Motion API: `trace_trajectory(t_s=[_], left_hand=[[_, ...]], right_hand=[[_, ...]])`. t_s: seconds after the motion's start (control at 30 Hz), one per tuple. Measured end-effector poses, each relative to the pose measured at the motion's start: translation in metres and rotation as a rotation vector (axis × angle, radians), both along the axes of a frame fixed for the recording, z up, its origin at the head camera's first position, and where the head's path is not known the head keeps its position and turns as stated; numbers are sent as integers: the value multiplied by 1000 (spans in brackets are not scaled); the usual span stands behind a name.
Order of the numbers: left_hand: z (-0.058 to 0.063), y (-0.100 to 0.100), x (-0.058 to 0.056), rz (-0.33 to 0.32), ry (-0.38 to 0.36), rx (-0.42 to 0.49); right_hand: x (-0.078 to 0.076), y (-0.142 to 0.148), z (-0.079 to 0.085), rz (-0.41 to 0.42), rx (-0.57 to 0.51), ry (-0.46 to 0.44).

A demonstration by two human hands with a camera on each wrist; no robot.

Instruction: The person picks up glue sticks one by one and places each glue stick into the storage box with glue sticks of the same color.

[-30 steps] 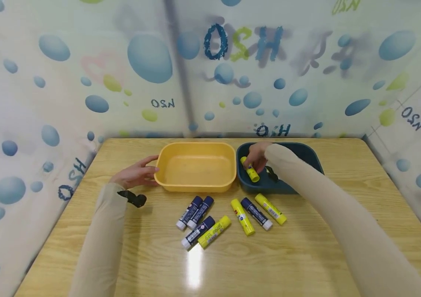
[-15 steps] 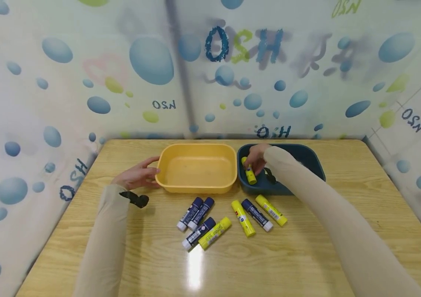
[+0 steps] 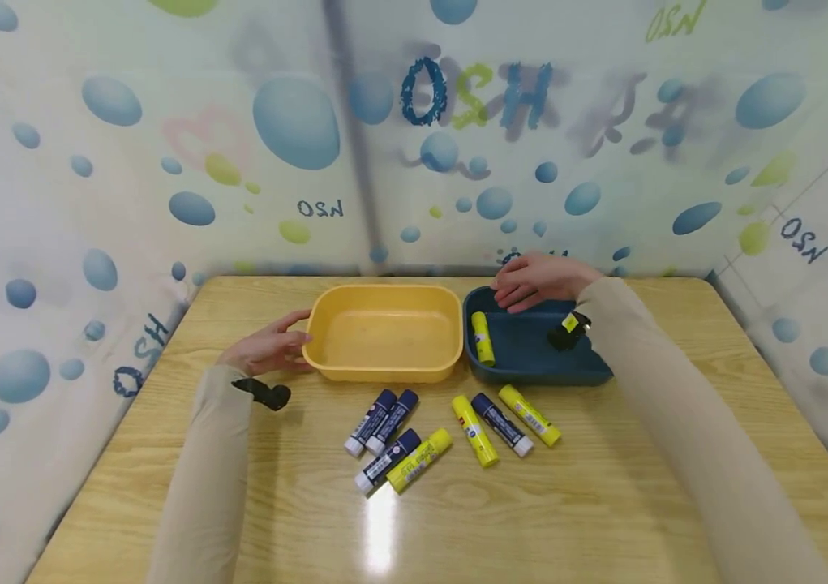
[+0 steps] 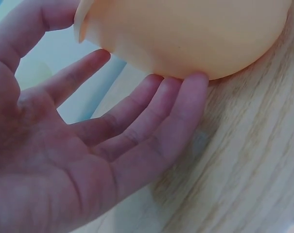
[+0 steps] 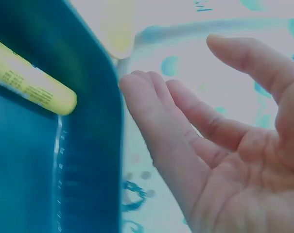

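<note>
My right hand (image 3: 534, 280) hovers over the back rim of the dark blue bin (image 3: 538, 375), fingers extended and holding nothing. A yellow glue stick (image 3: 482, 339) lies inside that bin along its left wall; the right wrist view shows this glue stick (image 5: 32, 80) apart from the right hand (image 5: 219, 131). At the left end of the orange-yellow bin (image 3: 384, 375), my left hand (image 3: 268, 347) rests with loosely bent fingers. In the left wrist view, its fingertips (image 4: 195, 80) touch the bin's outer wall (image 4: 185, 34) and the thumb meets the rim.
In front of the bins lie several glue sticks. Navy ones (image 3: 371, 422) with white ends and a yellow one (image 3: 419, 461) form the left group. On the right, a navy glue stick (image 3: 503, 425) lies between two yellow ones. A patterned wall stands behind the wooden table (image 3: 297, 519).
The right hand has let go of the yellow glue stick, leaving it in the blue bin, and has moved up and right toward the back rim. The left hand stays at the orange-yellow bin.
</note>
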State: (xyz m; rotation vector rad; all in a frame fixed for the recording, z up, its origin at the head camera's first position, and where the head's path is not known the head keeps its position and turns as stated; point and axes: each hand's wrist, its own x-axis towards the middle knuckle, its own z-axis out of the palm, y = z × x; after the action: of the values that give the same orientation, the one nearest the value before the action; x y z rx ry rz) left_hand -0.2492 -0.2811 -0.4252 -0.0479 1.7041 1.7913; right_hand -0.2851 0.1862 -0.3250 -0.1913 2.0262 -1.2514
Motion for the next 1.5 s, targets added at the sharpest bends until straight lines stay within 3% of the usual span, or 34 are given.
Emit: trace_trajectory(t_s=[0.27, 0.57, 0.83, 1.03, 1.3, 1.5], left_hand=[[1, 0, 1, 1, 6, -13], [0, -1, 1, 1, 8, -20], [-2, -1, 2, -3, 15, -13], [0, 0, 2, -4, 2, -6], [-5, -6, 1, -75, 49, 66], [-3, -2, 2, -14, 6, 31]], right_hand=[[28, 22, 15, 41, 10, 88], [61, 23, 17, 116, 48, 102], [81, 19, 19, 182, 85, 109], [91, 18, 10, 307, 145, 151], [105, 19, -7, 434, 178, 209], [118, 17, -22, 505, 266, 266]])
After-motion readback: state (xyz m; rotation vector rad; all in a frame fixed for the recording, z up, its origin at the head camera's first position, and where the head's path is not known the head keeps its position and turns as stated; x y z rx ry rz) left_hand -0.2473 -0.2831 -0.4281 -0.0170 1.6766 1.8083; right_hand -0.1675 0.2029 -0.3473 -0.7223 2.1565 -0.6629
